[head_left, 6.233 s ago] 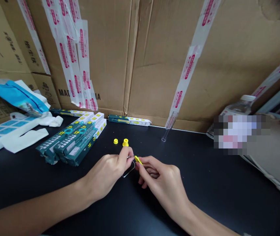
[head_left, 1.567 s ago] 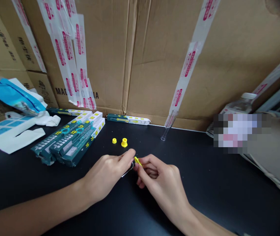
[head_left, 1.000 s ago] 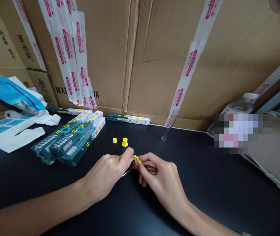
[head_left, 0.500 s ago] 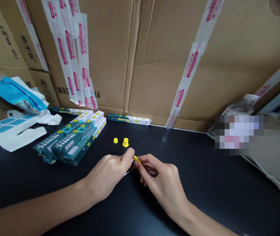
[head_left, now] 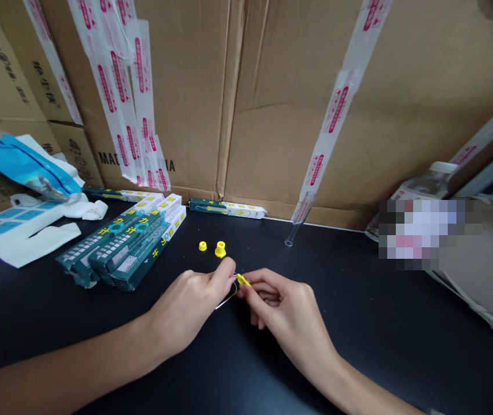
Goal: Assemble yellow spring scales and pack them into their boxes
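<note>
My left hand [head_left: 200, 300] pinches a thin metal wire [head_left: 226, 302], whose curved end shows below the fingertips. Close on its right, my right hand [head_left: 283, 300] holds a small yellow piece [head_left: 241, 280] between thumb and forefinger. The wire's tip reaches the yellow piece, though the exact contact is too small to make out. Beyond my hands, a small yellow cap [head_left: 202, 246] and a larger flanged yellow cap [head_left: 220, 249] rest on the black table [head_left: 350, 323]. A clear tube [head_left: 298, 222] lies behind and to the right.
Several green and white boxes [head_left: 142, 248] lie at left, another [head_left: 228, 208] along the cardboard wall [head_left: 281, 104]. Far left are a blue pouch [head_left: 21, 164] and a white power strip [head_left: 8, 222]. A plastic bottle [head_left: 428, 181] and a grey bag [head_left: 484, 259] stand at right.
The fingertips of my two hands have drawn slightly apart, showing more of the wire and yellow piece between them. The view has shifted slightly.
</note>
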Demonstrator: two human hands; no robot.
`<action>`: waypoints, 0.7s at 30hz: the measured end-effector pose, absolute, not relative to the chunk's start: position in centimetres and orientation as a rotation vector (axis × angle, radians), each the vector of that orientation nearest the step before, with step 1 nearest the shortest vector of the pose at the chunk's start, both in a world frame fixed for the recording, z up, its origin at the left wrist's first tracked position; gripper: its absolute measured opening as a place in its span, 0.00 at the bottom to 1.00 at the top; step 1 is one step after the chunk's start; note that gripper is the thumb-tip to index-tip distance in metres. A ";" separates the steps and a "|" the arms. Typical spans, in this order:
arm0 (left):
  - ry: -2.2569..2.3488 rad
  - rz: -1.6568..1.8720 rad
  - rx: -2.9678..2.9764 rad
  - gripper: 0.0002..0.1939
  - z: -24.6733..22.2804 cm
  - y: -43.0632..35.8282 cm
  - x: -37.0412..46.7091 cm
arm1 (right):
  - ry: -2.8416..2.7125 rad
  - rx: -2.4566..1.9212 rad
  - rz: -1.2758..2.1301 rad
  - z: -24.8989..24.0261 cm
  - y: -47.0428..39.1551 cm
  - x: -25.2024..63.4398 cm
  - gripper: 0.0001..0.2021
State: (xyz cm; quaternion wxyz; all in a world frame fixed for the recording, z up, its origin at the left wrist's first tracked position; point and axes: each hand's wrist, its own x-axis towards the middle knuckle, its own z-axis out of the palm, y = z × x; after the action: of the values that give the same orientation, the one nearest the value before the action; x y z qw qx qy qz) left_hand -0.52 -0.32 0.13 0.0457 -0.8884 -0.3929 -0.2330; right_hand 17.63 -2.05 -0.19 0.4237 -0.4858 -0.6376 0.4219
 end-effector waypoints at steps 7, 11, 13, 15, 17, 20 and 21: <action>-1.232 -0.714 -2.720 0.08 0.4 -0.2 -0.5 | -1.566 -1.202 1.070 -0.6 -1.8 17.4 0.09; -1.212 -0.672 -2.719 0.05 0.1 -0.2 -0.6 | -1.569 -1.213 1.077 -0.6 -2.0 17.2 0.10; -1.190 -0.658 -2.718 0.04 -0.1 -0.2 -0.5 | -1.573 -1.215 1.078 -0.6 -2.1 17.2 0.11; -1.169 -0.652 -2.701 0.05 -0.1 -0.2 -0.5 | -1.575 -1.217 1.074 -0.6 -2.1 17.1 0.11; -1.153 -0.635 -2.678 0.06 -0.1 -0.2 -0.4 | -1.576 -1.222 1.071 -0.6 -2.2 17.1 0.11; -1.142 -0.571 -2.655 0.07 0.0 -0.2 -0.3 | -1.575 -1.230 1.074 -0.5 -2.1 17.0 0.11; -1.136 -0.549 -2.649 0.08 0.0 -0.3 -0.2 | -1.574 -1.232 1.078 -0.4 -2.1 17.0 0.11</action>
State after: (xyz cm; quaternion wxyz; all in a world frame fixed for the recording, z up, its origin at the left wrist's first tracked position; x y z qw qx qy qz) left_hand -0.23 -0.29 0.04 0.1033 -0.8980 -0.3852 -0.1860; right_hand 17.01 -2.13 -0.45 0.4218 -0.4921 -0.6284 0.4303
